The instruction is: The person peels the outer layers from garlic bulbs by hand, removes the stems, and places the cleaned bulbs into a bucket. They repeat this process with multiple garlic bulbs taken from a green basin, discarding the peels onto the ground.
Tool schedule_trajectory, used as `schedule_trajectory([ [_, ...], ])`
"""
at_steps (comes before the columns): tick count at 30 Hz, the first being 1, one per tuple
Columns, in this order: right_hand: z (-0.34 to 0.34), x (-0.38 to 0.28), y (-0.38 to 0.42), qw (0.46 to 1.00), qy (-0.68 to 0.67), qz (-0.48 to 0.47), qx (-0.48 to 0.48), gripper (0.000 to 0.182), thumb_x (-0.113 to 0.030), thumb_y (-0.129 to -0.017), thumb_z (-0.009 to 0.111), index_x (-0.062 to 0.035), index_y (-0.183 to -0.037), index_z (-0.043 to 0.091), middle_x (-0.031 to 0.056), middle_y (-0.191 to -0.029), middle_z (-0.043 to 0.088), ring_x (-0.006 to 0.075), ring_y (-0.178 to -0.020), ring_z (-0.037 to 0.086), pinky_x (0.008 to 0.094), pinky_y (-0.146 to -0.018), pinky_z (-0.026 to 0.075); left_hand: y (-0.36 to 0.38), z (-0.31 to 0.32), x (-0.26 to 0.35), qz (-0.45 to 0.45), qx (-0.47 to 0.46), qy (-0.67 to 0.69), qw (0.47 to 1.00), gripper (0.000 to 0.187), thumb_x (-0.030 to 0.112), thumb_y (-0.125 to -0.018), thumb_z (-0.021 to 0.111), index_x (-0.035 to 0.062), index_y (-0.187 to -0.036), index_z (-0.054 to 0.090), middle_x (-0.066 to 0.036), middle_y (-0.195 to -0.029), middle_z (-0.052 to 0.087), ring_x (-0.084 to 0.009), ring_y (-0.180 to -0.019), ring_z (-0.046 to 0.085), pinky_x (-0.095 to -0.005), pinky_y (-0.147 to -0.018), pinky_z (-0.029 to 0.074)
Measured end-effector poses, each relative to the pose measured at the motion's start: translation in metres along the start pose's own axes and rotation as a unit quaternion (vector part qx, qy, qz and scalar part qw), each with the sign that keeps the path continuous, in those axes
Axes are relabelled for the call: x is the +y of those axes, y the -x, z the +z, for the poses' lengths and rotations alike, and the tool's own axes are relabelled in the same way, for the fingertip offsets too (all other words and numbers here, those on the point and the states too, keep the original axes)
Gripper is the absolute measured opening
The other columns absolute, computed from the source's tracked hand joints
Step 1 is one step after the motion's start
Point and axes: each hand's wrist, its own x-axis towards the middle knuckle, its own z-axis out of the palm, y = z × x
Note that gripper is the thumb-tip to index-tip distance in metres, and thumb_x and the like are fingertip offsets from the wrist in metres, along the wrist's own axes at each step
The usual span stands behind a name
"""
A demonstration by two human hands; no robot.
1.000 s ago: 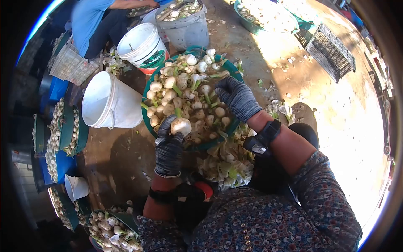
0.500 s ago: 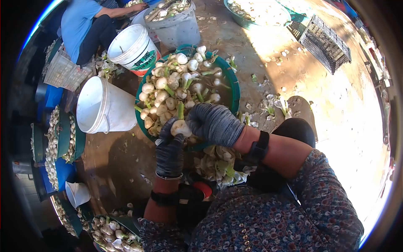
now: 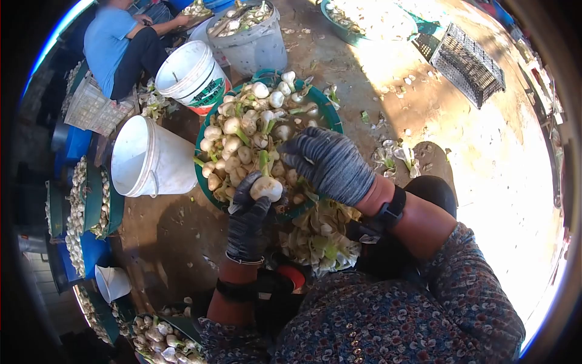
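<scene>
My left hand (image 3: 247, 213), in a dark grey knit glove, is closed round a white garlic bulb (image 3: 267, 189) with a short green stem pointing up. Just to the right, my right hand (image 3: 332, 164), in the same kind of glove, is off the bulb with its fingers partly bent and apart. Nothing shows in it, though its palm side is hidden. Behind both hands stands a green tub (image 3: 330, 115) heaped with garlic bulbs (image 3: 233, 144), some lying in brownish water. A pile of stripped garlic leaves (image 3: 321, 239) lies below my right hand.
White buckets (image 3: 173, 161) stand left of the tub, and a grey bucket (image 3: 257, 51) holds more garlic behind it. At the upper left sits a person in a blue shirt (image 3: 109, 45). A black crate (image 3: 470, 67) lies at the upper right. Garlic in baskets (image 3: 160, 340) is at lower left.
My right hand has come away from the bulb, moving slightly right, and its fingers have opened from a closed grip. My left hand still holds the garlic bulb, now more fully visible.
</scene>
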Motion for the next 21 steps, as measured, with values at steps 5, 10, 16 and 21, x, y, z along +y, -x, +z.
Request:
schedule_trajectory([
  [5,0.01,-0.014,0.018,0.988,0.01,-0.051,-0.146,0.023,-0.023,-0.085,0.059,-0.0107,-0.104,0.066,0.0099,-0.089,0.062,0.03,-0.083,0.062,0.0405,-0.073,0.051,-0.003,0.01,-0.004,0.014,0.077,-0.121,0.99,0.044,-0.002,-0.087,0.056,0.0068,-0.129,0.047,-0.009,-0.114,0.058,-0.0175,-0.099,0.06,-0.0286,-0.085,0.053],
  [10,0.014,-0.018,0.017,0.991,0.027,-0.029,-0.127,0.019,-0.023,-0.082,0.063,-0.0099,-0.095,0.065,0.0102,-0.086,0.063,0.0303,-0.081,0.062,0.0405,-0.071,0.051,-0.002,0.018,0.0,0.035,0.086,-0.22,0.971,0.041,-0.002,-0.085,0.059,0.004,-0.124,0.05,-0.009,-0.114,0.059,-0.0163,-0.098,0.06,-0.0277,-0.083,0.052],
  [16,0.017,-0.006,0.008,0.987,-0.058,0.123,-0.08,0.019,-0.024,-0.085,0.059,-0.0049,-0.087,0.061,0.0156,-0.076,0.065,0.0344,-0.07,0.064,0.0446,-0.063,0.052,-0.001,0.016,-0.002,0.039,0.04,-0.151,0.987,0.045,0.003,-0.086,0.06,0.004,-0.129,0.047,-0.01,-0.111,0.059,-0.0184,-0.097,0.061,-0.0289,-0.084,0.052],
  [21,0.0,0.041,-0.007,0.976,-0.021,0.215,0.012,0.019,-0.022,-0.085,0.06,-0.0043,-0.091,0.062,0.018,-0.083,0.066,0.0371,-0.074,0.064,0.0444,-0.067,0.052,-0.001,0.0,-0.005,0.001,-0.038,0.165,0.986,0.055,0.013,-0.087,0.063,0.0052,-0.136,0.041,-0.013,-0.116,0.056,-0.0235,-0.093,0.062,-0.0338,-0.085,0.053],
])
